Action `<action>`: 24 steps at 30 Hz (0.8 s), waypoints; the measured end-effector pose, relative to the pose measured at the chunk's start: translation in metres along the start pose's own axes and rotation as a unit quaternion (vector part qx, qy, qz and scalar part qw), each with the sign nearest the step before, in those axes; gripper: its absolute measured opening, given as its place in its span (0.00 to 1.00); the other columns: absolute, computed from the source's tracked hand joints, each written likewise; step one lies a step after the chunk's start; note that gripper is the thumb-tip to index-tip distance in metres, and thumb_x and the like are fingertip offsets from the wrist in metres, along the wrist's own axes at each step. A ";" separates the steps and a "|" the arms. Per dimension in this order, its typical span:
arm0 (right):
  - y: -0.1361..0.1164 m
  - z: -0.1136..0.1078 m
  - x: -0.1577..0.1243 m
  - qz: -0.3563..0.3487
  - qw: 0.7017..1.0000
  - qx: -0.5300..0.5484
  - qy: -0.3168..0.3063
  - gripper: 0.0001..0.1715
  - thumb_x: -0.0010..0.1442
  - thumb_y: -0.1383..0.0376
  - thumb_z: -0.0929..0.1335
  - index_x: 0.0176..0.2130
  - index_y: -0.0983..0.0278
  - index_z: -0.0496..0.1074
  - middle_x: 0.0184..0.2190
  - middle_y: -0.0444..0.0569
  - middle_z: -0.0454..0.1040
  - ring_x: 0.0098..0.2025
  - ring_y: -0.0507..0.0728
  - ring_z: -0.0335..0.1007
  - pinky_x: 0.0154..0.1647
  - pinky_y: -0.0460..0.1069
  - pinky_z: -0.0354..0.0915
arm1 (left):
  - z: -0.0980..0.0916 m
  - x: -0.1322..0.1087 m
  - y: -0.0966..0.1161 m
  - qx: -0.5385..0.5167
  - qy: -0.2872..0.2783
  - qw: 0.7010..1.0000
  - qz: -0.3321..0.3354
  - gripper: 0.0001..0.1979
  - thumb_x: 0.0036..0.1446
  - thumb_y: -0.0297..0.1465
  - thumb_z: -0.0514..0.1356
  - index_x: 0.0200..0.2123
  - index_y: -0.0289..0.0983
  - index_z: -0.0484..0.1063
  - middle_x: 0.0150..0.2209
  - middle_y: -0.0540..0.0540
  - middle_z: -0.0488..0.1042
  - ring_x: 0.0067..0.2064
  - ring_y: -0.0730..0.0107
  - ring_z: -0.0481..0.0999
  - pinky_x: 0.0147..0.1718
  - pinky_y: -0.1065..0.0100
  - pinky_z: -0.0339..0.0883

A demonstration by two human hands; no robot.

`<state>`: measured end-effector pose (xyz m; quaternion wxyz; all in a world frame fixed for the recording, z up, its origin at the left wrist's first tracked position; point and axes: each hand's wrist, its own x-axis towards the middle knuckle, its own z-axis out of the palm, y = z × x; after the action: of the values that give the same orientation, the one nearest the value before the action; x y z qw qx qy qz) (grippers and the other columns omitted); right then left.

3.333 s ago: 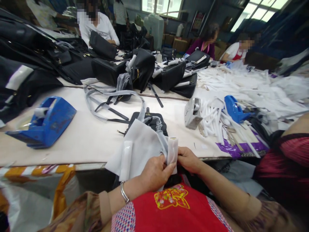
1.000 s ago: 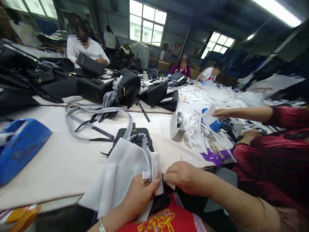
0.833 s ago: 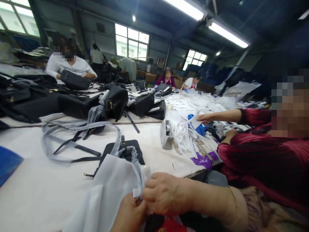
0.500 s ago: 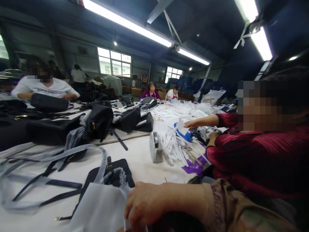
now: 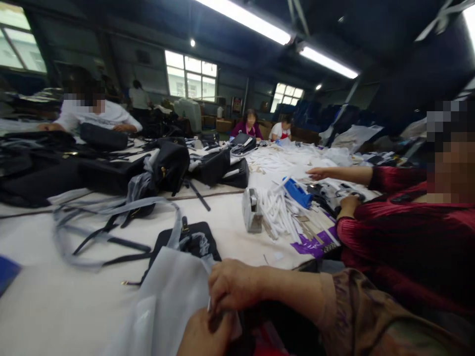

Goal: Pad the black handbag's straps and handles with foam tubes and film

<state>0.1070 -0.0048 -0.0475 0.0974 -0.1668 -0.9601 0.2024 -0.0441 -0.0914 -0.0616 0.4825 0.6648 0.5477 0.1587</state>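
At the bottom centre, my right hand (image 5: 232,284) is closed, its fingers pinching the edge of a translucent white sheet (image 5: 174,287). My left hand (image 5: 206,333) comes up just below it, thumb and fingers closed at the same edge; the exact grip is partly hidden. The sheet drapes over a black bag (image 5: 202,230), whose buckled strap and plastic-wrapped part show beyond it. Left of it lie the bag's black straps (image 5: 128,258) and a loop of clear plastic wrap (image 5: 77,257). Dark material lies in shadow under my right wrist.
A grey metal tape dispenser (image 5: 252,210) stands ahead, beside a pile of white strips (image 5: 280,210) and a blue object (image 5: 297,192). Several black bags (image 5: 170,165) line the table (image 5: 218,207) further off. A co-worker in a red top (image 5: 401,237) reaches in from the right.
My view has swung left, and the scene sits further right. My left hand has risen into view beside my right. The co-worker's hand has moved away from the blue object.
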 end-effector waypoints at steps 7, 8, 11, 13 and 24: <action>-0.012 0.001 -0.006 0.039 0.986 0.152 0.062 0.07 0.57 0.67 0.70 0.30 0.62 0.80 0.27 0.47 0.76 0.33 0.53 0.70 0.38 0.47 0.66 | 0.012 0.004 -0.015 -0.015 0.057 0.998 0.019 0.13 0.58 0.34 0.53 0.27 0.35 0.74 0.23 0.50 0.72 0.26 0.71 0.68 0.26 0.70 0.53; -0.012 -0.002 -0.005 0.040 0.984 0.166 0.049 0.07 0.58 0.67 0.70 0.30 0.63 0.80 0.28 0.48 0.76 0.33 0.53 0.70 0.39 0.48 0.66 | 0.013 0.004 -0.017 -0.013 0.060 0.998 0.024 0.14 0.58 0.34 0.53 0.27 0.35 0.74 0.23 0.50 0.71 0.25 0.72 0.68 0.26 0.70 0.52; -0.013 -0.013 -0.001 0.034 0.983 0.179 -0.025 0.09 0.60 0.66 0.68 0.33 0.64 0.80 0.31 0.49 0.77 0.36 0.53 0.70 0.42 0.48 0.65 | 0.016 0.003 -0.018 -0.007 0.068 0.997 0.039 0.15 0.60 0.34 0.51 0.28 0.35 0.75 0.23 0.49 0.72 0.26 0.72 0.68 0.26 0.70 0.52; -0.014 -0.021 0.003 0.049 0.983 0.162 -0.077 0.08 0.61 0.66 0.68 0.34 0.64 0.79 0.32 0.48 0.77 0.37 0.53 0.70 0.42 0.48 0.64 | 0.016 0.002 -0.018 -0.002 0.069 0.997 0.039 0.17 0.61 0.36 0.51 0.30 0.36 0.76 0.23 0.49 0.72 0.26 0.71 0.68 0.26 0.69 0.52; -0.028 -0.039 0.028 0.107 0.972 0.021 -0.210 0.07 0.57 0.68 0.69 0.37 0.68 0.76 0.38 0.53 0.75 0.41 0.57 0.71 0.43 0.49 0.64 | 0.010 0.002 -0.016 0.016 0.056 0.998 0.033 0.19 0.62 0.38 0.51 0.28 0.36 0.77 0.23 0.48 0.74 0.25 0.70 0.69 0.25 0.69 0.51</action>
<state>0.0834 -0.0053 0.0029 -0.1247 -0.2203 -0.9313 0.2620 -0.0448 -0.0950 -0.0803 0.4348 0.6803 0.5538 0.2033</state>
